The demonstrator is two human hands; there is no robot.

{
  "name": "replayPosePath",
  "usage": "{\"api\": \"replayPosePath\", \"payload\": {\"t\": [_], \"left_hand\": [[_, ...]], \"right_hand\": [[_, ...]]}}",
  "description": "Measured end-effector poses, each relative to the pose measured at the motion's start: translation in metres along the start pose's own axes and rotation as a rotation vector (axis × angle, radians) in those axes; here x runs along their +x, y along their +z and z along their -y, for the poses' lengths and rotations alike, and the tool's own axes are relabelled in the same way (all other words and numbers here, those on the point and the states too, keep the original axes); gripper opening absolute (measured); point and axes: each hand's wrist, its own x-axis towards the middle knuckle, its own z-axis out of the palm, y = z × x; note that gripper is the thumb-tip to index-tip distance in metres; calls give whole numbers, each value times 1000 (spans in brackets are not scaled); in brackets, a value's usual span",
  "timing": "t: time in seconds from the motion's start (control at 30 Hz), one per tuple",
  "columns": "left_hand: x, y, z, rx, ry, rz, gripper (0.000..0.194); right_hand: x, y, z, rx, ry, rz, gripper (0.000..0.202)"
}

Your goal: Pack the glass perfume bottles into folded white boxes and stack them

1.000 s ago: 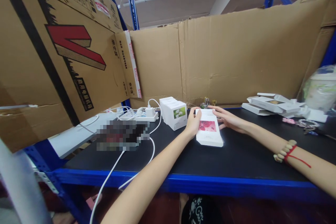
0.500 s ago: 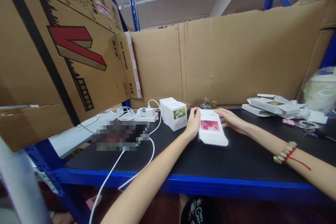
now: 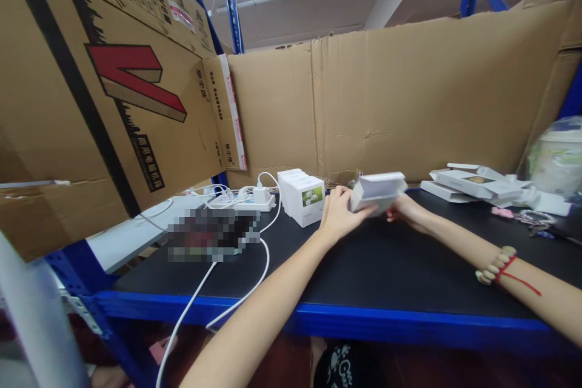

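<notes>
A small white box [image 3: 377, 192] is tilted up above the black tabletop [image 3: 364, 267], its open end and flap facing up. My left hand [image 3: 341, 212] grips its left side, thumb across the near face. At its right lower side my right hand [image 3: 406, 212] has its fingers curled against the box, partly hidden behind it. Just left of my left hand stands a row of white boxes [image 3: 302, 197], the front one bearing a white-flower picture. Behind the held box, a small bottle [image 3: 357, 178] is mostly covered.
Flattened white cartons [image 3: 477, 182] lie at the back right, near a bagged cup [image 3: 557, 154] and a bracelet [image 3: 536, 218]. On the left are a power strip [image 3: 245, 199], white cables [image 3: 266, 260] and a pixelated item [image 3: 211, 235]. Cardboard walls [image 3: 409, 97] enclose the back and left.
The held box has been tipped and raised, so its pink picture no longer shows and its open end does. Both hands have shifted their grip around it.
</notes>
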Motion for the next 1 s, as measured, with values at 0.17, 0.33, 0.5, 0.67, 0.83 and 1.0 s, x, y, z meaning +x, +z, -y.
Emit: {"api": "replayPosePath", "payload": {"t": [0.17, 0.33, 0.5, 0.67, 0.83, 1.0], "left_hand": [[4, 0, 4, -158, -182, -102, 22], [3, -3, 3, -170, -242, -134, 42], [2, -5, 1, -150, -287, -94, 39], [3, -6, -1, -102, -366, -78, 40], [3, -7, -3, -59, -383, -64, 41], [2, -7, -3, -40, -390, -85, 46]], "right_hand": [[4, -4, 9, -72, 31, -243, 13], [2, -2, 7, -177, 8, -295, 31], [-1, 1, 6, -274, -22, -176, 35], [1, -2, 1, -391, -82, -102, 24], [6, -8, -4, -570, -101, -132, 27], [9, -16, -2, -779, -79, -225, 24]]}}
